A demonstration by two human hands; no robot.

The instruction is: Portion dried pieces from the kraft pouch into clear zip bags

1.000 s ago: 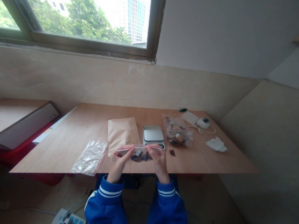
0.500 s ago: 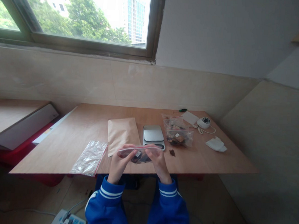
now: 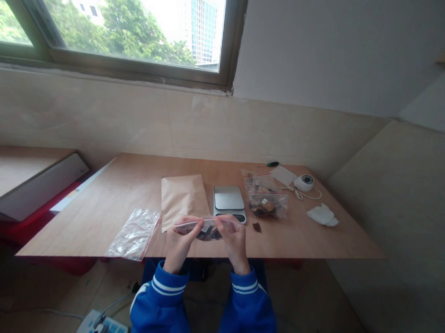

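Observation:
Both my hands hold one small clear zip bag (image 3: 208, 229) with a red seal strip and dark brown pieces inside, just above the near edge of the wooden table (image 3: 102, 214). My left hand (image 3: 180, 242) pinches its left end. My right hand (image 3: 233, 237) pinches the top strip toward the right. A small silver kitchen scale (image 3: 228, 200) stands just behind the bag. A tan paper envelope (image 3: 182, 198) lies to the scale's left.
A pile of empty clear bags (image 3: 135, 234) lies at the left near edge. A fuller bag of brown pieces (image 3: 265, 199) sits right of the scale, one loose piece (image 3: 257, 227) beside it. A white round device (image 3: 304, 182), crumpled tissue (image 3: 322, 214) and power strip (image 3: 101, 328) are around.
My hands and the bag have drawn slightly closer together along the seal strip, the right hand sliding a little left. Nothing else on the table moved.

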